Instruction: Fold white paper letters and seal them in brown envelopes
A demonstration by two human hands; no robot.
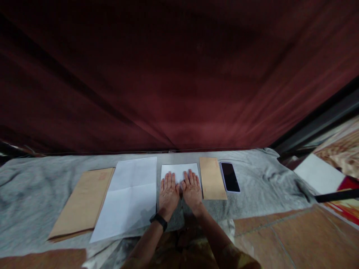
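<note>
My left hand (168, 191) and my right hand (192, 188) lie flat, side by side, fingers stretched out, pressing on a small folded white paper (178, 170) on the grey cloth (33, 179). A black band sits on my left wrist. Left of the hands lies a large unfolded white sheet (129, 196) with crease lines. Just right of the folded paper lies a small brown envelope (212, 177).
A large brown envelope (84, 201) lies at the far left of the cloth. A black phone (230, 177) rests face up right of the small envelope. A dark red curtain (179, 74) hangs behind. Tiled floor (286, 239) shows at the lower right.
</note>
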